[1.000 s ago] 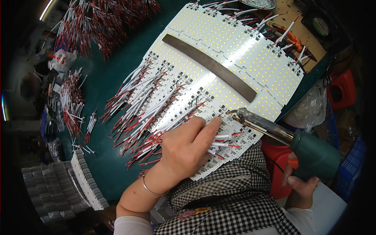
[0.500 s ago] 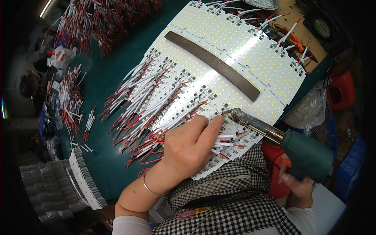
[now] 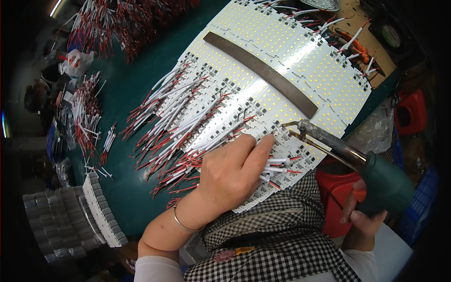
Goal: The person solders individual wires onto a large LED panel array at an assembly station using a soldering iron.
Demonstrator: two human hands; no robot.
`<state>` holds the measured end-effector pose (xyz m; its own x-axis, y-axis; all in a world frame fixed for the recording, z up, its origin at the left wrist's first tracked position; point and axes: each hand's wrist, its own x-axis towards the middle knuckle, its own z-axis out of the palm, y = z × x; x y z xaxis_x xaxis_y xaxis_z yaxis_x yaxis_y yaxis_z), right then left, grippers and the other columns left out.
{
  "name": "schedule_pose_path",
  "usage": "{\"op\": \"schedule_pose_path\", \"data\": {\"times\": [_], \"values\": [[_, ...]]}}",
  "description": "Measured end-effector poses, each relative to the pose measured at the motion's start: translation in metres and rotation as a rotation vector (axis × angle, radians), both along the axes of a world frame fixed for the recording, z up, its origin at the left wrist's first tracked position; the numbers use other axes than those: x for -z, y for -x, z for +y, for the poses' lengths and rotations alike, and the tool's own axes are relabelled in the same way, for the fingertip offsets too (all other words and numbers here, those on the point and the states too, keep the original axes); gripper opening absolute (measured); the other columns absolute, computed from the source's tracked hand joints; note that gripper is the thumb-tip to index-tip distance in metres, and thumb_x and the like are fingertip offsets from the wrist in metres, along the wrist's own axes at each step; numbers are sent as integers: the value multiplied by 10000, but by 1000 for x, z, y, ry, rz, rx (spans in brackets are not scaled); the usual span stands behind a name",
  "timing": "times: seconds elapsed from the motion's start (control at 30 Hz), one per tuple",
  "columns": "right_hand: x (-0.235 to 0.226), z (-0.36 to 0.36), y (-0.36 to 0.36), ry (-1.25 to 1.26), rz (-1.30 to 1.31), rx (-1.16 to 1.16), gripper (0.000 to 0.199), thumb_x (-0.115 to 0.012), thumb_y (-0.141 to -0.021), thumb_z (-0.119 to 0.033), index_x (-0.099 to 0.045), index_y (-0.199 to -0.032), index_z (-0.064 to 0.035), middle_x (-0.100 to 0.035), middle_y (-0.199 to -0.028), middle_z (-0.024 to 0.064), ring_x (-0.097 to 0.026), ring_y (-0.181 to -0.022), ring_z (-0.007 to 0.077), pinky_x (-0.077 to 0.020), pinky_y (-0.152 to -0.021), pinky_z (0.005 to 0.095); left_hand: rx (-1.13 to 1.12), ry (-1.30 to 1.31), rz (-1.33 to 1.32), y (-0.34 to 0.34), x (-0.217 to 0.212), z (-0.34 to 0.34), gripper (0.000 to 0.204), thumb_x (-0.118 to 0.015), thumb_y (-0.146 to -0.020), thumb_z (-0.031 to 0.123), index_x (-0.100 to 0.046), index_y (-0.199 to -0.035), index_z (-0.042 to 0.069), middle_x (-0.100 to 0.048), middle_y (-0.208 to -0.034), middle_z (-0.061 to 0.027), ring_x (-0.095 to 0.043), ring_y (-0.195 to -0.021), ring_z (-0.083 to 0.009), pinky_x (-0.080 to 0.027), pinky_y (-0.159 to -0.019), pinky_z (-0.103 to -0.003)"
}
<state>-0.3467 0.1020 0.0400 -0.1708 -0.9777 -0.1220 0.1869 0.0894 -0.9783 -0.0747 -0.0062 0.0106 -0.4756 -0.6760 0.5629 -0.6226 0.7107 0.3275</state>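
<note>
Overlapping white LED circuit boards (image 3: pixel 324 70) with rows of small yellow chips lie before me. My left hand (image 3: pixel 229 171) is closed over their near part, thumb and forefinger pinched together. Short white wires (image 3: pixel 278 170) with red ends stick out from under its palm; the fingertips' exact grip is hidden. A dark green soldering gun (image 3: pixel 386 183) is gripped by my right hand (image 3: pixel 364 218) around its handle. Its bent metal tip points left, just right of my left fingertips and over the boards; whether it touches them I cannot tell.
A brown curved bar (image 3: pixel 263 70) lies across the boards. White-and-red wires (image 3: pixel 164 122) fan out on the left over the green table (image 3: pixel 127 183). Larger wire bundles (image 3: pixel 122 23) lie at the far left. Stacked boards (image 3: pixel 101 211) stand at lower left; red stools (image 3: pixel 409 113) are at right.
The soldering gun has moved right, its tip drawing away from my left fingertips. My left hand stays closed at about the same place on the boards. The view has shifted slightly.
</note>
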Motion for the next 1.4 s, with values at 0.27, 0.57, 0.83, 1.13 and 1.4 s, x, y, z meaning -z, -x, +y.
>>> {"op": "schedule_pose_path", "data": {"times": [0.27,0.57,0.83,1.13,1.4], "values": [[-15,1,-2,-113,-39,7,689,-727,-684,-47,-427,-1282,116,-591,-1046,201,-570,-617,190,-465,-528,274,-30,0,-62,4,-3,1,379,-598,-676,10,-645,-1051,-13,-489,-683,-45,-498,-513,-157,-395,-416,-284],[15,23,27,42,67,-127,653,-724,-653,-23,-417,-1204,146,-539,-1081,227,-582,-498,193,-507,-397,263,70,30,-49,3,0,-5,331,-596,-705,66,-647,-1023,-9,-532,-728,-53,-525,-555,-157,-406,-442,-289],[15,21,19,-46,100,-107,610,-729,-661,-45,-457,-1194,73,-572,-900,171,-588,-576,185,-517,-466,268,73,49,-47,2,1,-5,317,-599,-695,74,-647,-999,-4,-503,-714,-47,-519,-557,-153,-399,-444,-282],[29,45,23,-98,-16,-113,484,-706,-745,-110,-523,-1171,30,-609,-864,97,-581,-714,177,-491,-601,297,72,72,-52,3,1,-4,326,-596,-694,77,-644,-1005,-9,-498,-715,-42,-493,-547,-142,-382,-437,-270],[-3,16,19,-89,204,-273,637,-699,-713,-95,-458,-1284,52,-609,-1074,156,-604,-681,178,-507,-596,300,64,119,-67,4,4,-3,333,-583,-705,78,-641,-1020,-13,-495,-714,-34,-488,-549,-137,-379,-439,-263]]}}
